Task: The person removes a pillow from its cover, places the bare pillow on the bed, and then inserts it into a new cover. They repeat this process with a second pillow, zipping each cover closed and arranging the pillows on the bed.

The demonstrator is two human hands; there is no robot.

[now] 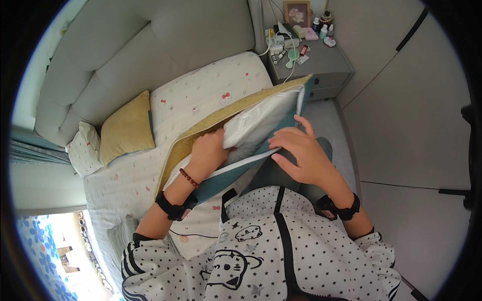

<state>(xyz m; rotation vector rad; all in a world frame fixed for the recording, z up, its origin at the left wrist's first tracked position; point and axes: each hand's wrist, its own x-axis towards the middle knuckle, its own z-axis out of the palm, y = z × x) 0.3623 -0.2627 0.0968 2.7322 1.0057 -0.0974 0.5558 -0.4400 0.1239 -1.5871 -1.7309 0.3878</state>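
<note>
In front of me a cushion cover [221, 188], mustard on one face and teal on the other, is tilted with its long zip side gaping. A white cushion insert [261, 118] shows inside the opening. My left hand [208, 150] reaches into the cover, its fingers curled against the near end of the insert; the fingertips are partly hidden. With bent fingers my right hand [301, 153] grips the teal side's edge, the thumb below the zip strip and the fingers over it. Black bands circle both wrists.
The bed [221, 93] has a patterned white sheet and a grey padded headboard [125, 55]. A mustard cushion [128, 128] and a small white pillow [84, 150] lie at the left. Far right stands a grey nightstand [326, 65] crowded with small items, near a tall wardrobe [411, 110].
</note>
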